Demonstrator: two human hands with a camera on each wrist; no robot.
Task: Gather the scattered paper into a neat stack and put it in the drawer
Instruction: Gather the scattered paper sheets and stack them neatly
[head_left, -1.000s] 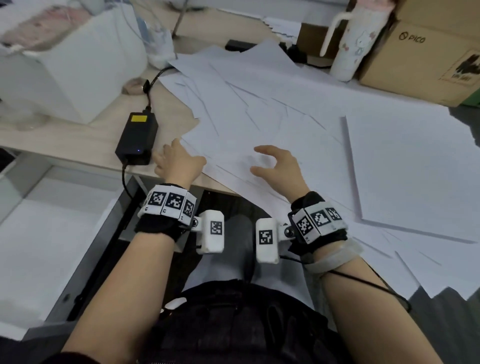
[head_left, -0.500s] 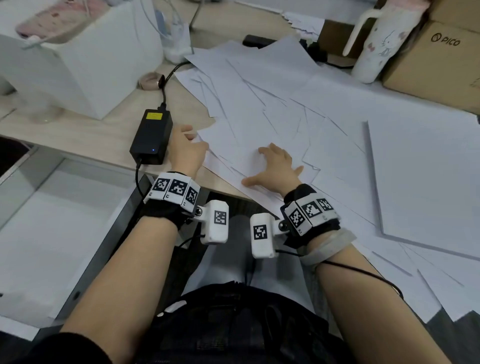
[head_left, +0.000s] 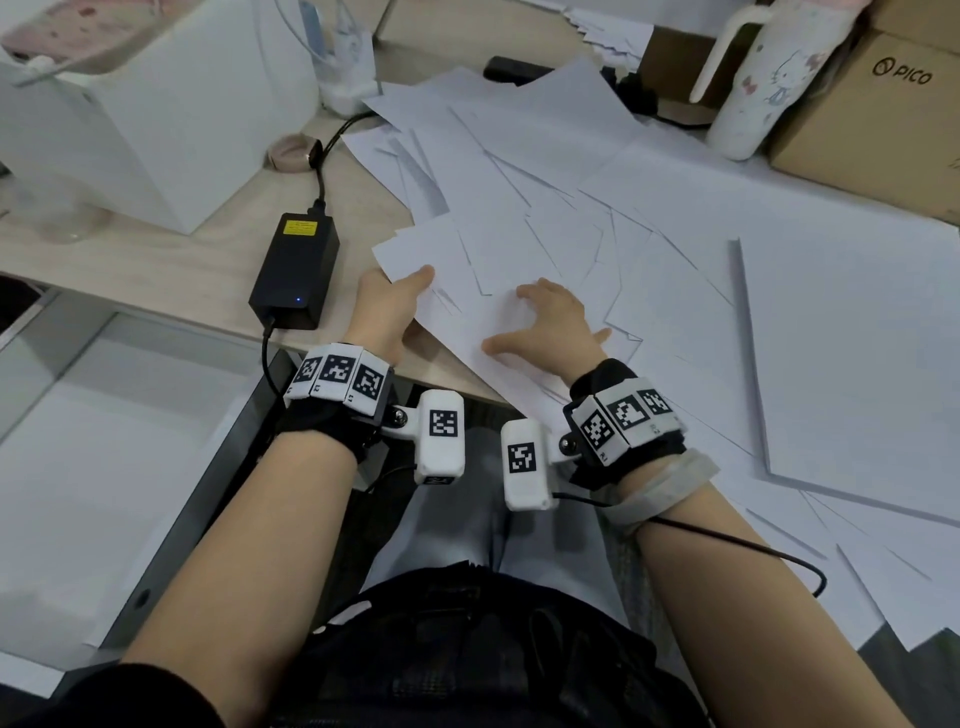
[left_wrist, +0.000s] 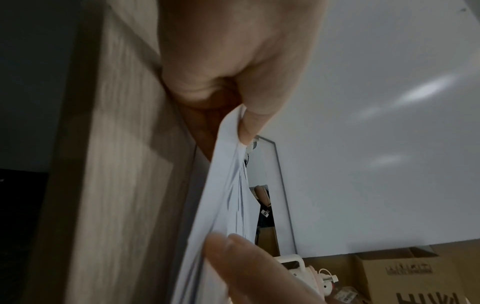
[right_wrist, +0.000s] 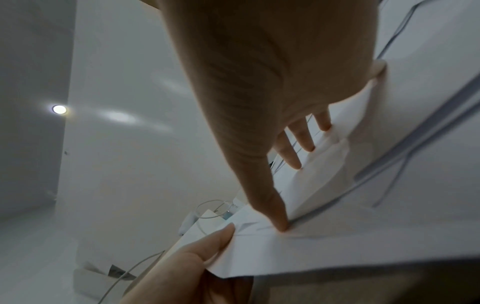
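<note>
Light wood table (head_left: 156, 270), cluttered along the far edge: white box (head_left: 130, 114) far left, cardboard carton (head_left: 883, 130) and white tumbler (head_left: 763, 78) far right. Open drawer (head_left: 104, 467) below the table's left end, at the person's left.

Loose white paper (head_left: 597, 208) covers the centre and right of the table in overlapping, skewed sheets, some overhanging the near edge. A squarer pile (head_left: 857, 364) sits right of centre.

Black power adapter (head_left: 296, 270) lies just left of the paper.

Left hand (head_left: 387, 306) pinches the near-left edge of several sheets, thumb on top, fingers under; the edge is lifted off the table. Right hand (head_left: 556, 325) is spread, fingertips pressing on the top sheets.

Judgement: sheets are light, limp and slippery against one another; they will fan or buckle if pushed from one side. Best taken at opposite edges, squared by tapping against the table.
</note>
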